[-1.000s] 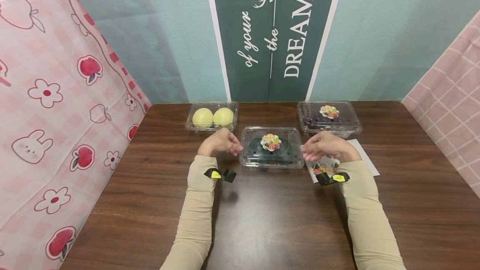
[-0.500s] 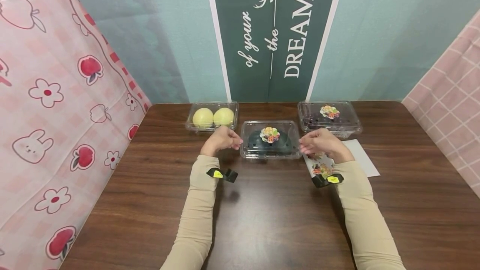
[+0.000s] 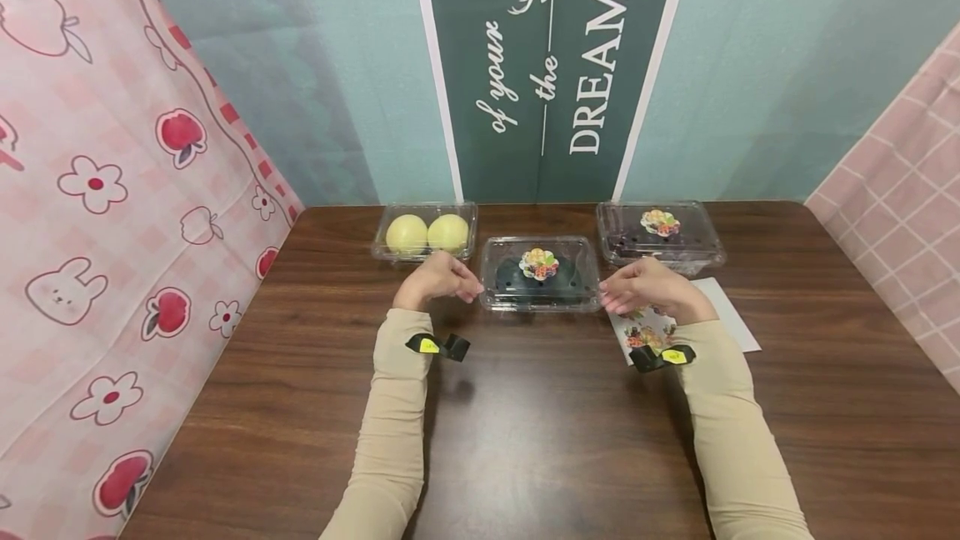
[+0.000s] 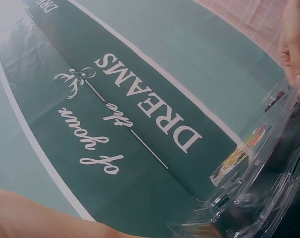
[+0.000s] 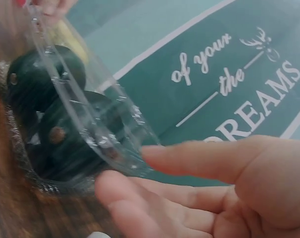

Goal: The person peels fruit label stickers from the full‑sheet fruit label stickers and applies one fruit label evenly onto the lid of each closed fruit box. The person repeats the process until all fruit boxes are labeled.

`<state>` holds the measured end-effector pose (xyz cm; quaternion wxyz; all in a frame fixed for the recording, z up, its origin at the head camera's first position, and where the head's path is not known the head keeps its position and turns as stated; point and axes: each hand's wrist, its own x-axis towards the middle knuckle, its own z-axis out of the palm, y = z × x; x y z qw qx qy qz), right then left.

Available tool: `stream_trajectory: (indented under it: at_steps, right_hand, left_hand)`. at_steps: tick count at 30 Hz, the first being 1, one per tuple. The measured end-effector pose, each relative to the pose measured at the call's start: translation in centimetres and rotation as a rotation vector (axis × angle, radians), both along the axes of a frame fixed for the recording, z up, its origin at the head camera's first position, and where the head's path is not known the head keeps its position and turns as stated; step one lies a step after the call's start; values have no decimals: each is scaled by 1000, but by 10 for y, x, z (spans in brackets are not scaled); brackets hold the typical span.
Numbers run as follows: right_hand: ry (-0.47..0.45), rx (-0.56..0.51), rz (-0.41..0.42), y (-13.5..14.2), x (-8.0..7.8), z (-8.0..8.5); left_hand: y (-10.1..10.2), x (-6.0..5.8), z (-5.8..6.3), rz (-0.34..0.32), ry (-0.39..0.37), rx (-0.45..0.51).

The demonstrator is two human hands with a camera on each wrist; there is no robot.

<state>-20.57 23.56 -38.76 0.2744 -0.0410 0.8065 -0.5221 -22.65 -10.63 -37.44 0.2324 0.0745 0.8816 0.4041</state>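
A clear plastic fruit box [image 3: 540, 294] with a lid and a flower-shaped fruit sticker [image 3: 538, 263] stands on the table. Two dark green round fruits [image 5: 78, 136] lie inside it. My left hand [image 3: 442, 277] is by the box's left end, fingertips very near the edge; in the left wrist view no finger shows on the box. At the other end is my right hand [image 3: 651, 288]. Its thumb and fingers are parted around the box's corner in the right wrist view, with contact hard to judge through the blur.
At the back left stands a clear box [image 3: 382, 242] with two pale yellow round fruits [image 3: 427, 233]. Another stickered box [image 3: 660, 244] with dark purple contents is at the back right. A sheet of fruit stickers [image 3: 647, 332] and white paper [image 3: 731, 315] lie under my right hand.
The middle box has moved away from me, toward the back of the table. Both hands went along with it, then drew slightly outward from its ends.
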Motion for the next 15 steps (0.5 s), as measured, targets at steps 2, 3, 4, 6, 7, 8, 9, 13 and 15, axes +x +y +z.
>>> stream_trajectory:
  at_steps: [2,3,4,6,7,8,9,13,15]
  right_hand:
    - [-9,-3,40,2,1,2]
    - [-9,-5,61,4,2,2]
    - [-9,-6,78,4,2,3]
    - [-4,-9,96,6,2,3]
    - [-4,-11,100,6,2,3]
    - [-4,-13,101,6,2,3]
    - [-5,-16,98,6,2,3]
    - [-20,-28,70,4,1,1]
    - [-21,-37,57,3,1,0]
  left_hand:
    - [-1,1,2,-35,-26,-21]
    - [-1,1,3,-55,-33,-31]
    - [-2,1,3,-74,-36,-40]
    - [-2,2,4,-101,-32,-56]
    - [-3,2,4,-110,-28,-60]
    - [-3,3,4,-117,-24,-63]
    - [-3,3,4,-121,-20,-64]
    - [-2,2,2,-111,-11,-53]
    - [0,2,2,-91,-9,-35]
